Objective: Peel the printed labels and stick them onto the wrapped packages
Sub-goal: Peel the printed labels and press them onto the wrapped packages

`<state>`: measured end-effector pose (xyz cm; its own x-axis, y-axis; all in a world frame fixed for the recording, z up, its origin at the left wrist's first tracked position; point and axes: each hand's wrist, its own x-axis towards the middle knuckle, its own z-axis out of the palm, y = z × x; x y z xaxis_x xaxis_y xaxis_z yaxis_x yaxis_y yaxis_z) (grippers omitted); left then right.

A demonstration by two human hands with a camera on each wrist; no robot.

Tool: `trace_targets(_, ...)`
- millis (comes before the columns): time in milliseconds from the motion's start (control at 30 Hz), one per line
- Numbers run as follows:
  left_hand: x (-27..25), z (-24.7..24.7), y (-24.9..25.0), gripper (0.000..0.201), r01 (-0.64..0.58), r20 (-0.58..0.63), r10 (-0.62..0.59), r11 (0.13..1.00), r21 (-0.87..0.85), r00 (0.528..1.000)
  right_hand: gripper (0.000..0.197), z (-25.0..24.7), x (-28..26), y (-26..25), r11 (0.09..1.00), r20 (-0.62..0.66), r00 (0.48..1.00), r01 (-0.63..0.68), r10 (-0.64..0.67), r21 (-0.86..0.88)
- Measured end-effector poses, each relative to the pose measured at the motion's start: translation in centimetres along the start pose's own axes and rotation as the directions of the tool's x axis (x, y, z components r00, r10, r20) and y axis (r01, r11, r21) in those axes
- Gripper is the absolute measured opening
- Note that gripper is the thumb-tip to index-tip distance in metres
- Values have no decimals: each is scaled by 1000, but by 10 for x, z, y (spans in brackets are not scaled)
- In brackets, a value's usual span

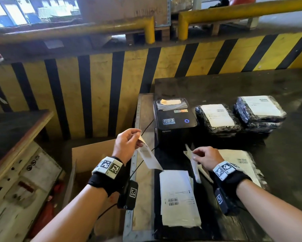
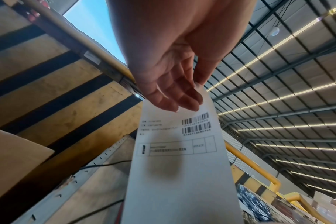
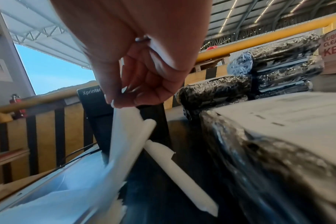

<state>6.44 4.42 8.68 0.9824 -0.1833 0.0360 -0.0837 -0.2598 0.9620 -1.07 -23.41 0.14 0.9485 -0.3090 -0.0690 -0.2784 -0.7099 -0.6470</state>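
My left hand (image 1: 138, 137) pinches the top edge of a printed label (image 1: 149, 158), which hangs in the air left of the printer; its barcodes show in the left wrist view on the label (image 2: 182, 151) below the hand (image 2: 195, 86). The right hand (image 1: 195, 154) pinches a white backing sheet (image 1: 194, 167), seen up close as a curled backing sheet (image 3: 125, 136) under the hand (image 3: 121, 104). A wrapped package (image 1: 241, 163) bearing a label lies just right of that hand. Two more black wrapped packages (image 1: 216, 119) and a stack (image 1: 259, 110) sit behind, each labelled.
A black label printer (image 1: 173, 123) stands on the dark table (image 1: 286, 163). A pile of printed sheets (image 1: 179, 196) lies at the table's near left edge. A rolled paper scrap (image 3: 179, 169) lies on the table. An open cardboard box (image 1: 94, 154) sits lower left; a striped barrier (image 1: 94, 88) is behind.
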Motion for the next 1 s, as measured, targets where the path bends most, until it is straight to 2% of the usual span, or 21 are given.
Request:
trace_targets(133,-1,17,1,15,-3,40,3,1000,9,999,24,1,-1,-5,998,43,999,16,-13,-64)
trace_targets(267,3,39,11,9,-32,73,30,999,21,997,23,-19,-6,-19,998,-21,998,51,-51,19)
trace_targets(400,10,68,32,6,-98,95,93,994,52,991,11,-52,-21,-47,970,-121,972,213,-199,117)
trace_targets(533,18,103,57,8,-151,88,147,988,38,985,21,-82,-30,-66,929,-131,932,353,-338,109)
trace_targets(700,27,142,86,13,-167,122,163,985,30,979,19,-113,-20,-51,929,-223,907,370,-356,20)
trace_targets(833,37,168,100,17,-187,118,179,980,62,977,19,-128,-12,-36,930,-285,900,361,-330,64)
trace_targets(1000,52,201,109,19,-173,133,162,982,78,978,18,-149,4,-13,925,-294,887,379,-355,27)
